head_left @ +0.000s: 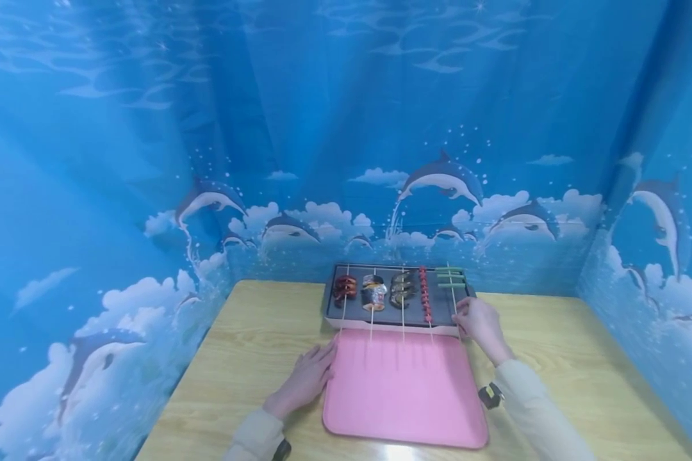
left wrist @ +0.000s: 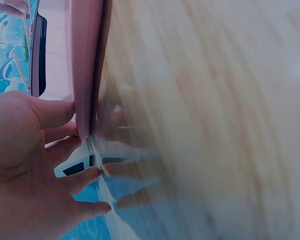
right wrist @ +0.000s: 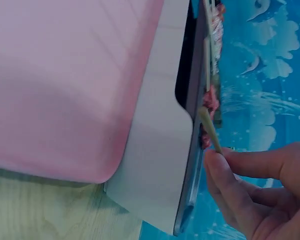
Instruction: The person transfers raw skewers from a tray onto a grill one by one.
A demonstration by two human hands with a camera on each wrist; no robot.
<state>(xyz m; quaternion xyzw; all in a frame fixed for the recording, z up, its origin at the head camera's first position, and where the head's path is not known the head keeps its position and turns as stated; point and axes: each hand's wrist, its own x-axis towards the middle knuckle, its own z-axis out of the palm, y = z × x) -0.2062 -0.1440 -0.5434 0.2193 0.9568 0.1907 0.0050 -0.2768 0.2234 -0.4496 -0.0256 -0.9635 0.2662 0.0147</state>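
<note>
My right hand (head_left: 480, 322) pinches the stick of a skewer of green pieces (head_left: 451, 277) between thumb and fingertips, over the right end of a grill (head_left: 354, 323) with a dark plate. In the right wrist view the bare stick end (right wrist: 209, 129) pokes out from the fingertips. My left hand (head_left: 307, 376) lies at the upper left corner of a pink tray (head_left: 403, 403), its fingers fairly straight. The left wrist view shows the thumb (left wrist: 57, 114) against the tray's rim (left wrist: 82, 65), with the other fingers spread beside it.
Across the grill lie a red-brown skewer (head_left: 345, 288), a fish-like skewer (head_left: 373, 294), a shrimp-like skewer (head_left: 402, 291) and a thin red skewer (head_left: 425, 294). Their sticks reach over the tray's far edge. A blue dolphin curtain (head_left: 334, 160) hangs behind the wooden table (head_left: 236, 358).
</note>
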